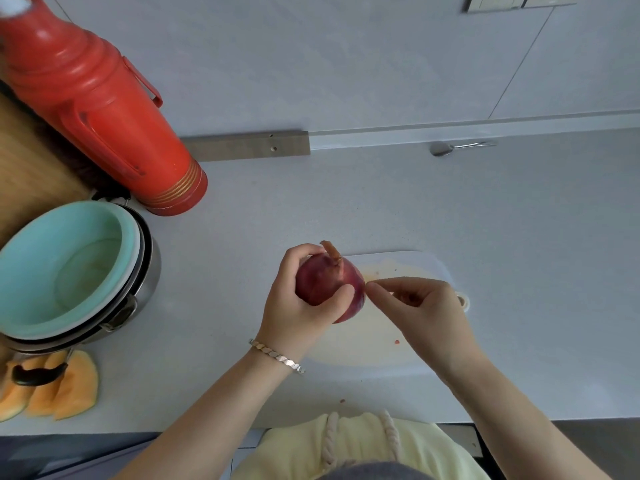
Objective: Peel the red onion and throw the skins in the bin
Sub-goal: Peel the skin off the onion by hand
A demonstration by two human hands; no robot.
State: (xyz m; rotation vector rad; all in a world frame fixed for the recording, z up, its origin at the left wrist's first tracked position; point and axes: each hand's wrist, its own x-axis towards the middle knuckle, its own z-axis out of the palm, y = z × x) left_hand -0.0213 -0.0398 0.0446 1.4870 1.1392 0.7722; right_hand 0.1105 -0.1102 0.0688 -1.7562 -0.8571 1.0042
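A left hand [294, 306] curls its fingers round a red onion [325, 282], held over a white chopping board [381, 351] on the worktop [346, 209]. The right hand [422, 306] pinches the skin [359, 296] at its side. Peeling looks barely begun, and no bin is in view.

From my end this reads as a home kitchen: I am looking down at a pale grey speckled countertop [519, 220] that meets a matching wall. A tall red plastic vacuum flask [104, 109] with a carry handle stands at the back left, and a metal-edged wall plate [502, 3] sits high up. Near the flask I see a mint-green bowl [31, 271] nested in a stack of steel pots [149, 271], orange melon slices [72, 389] lying on the counter, a steel spoon [446, 148] by the wall, and a white plastic chopping board [363, 344] stained yellow.
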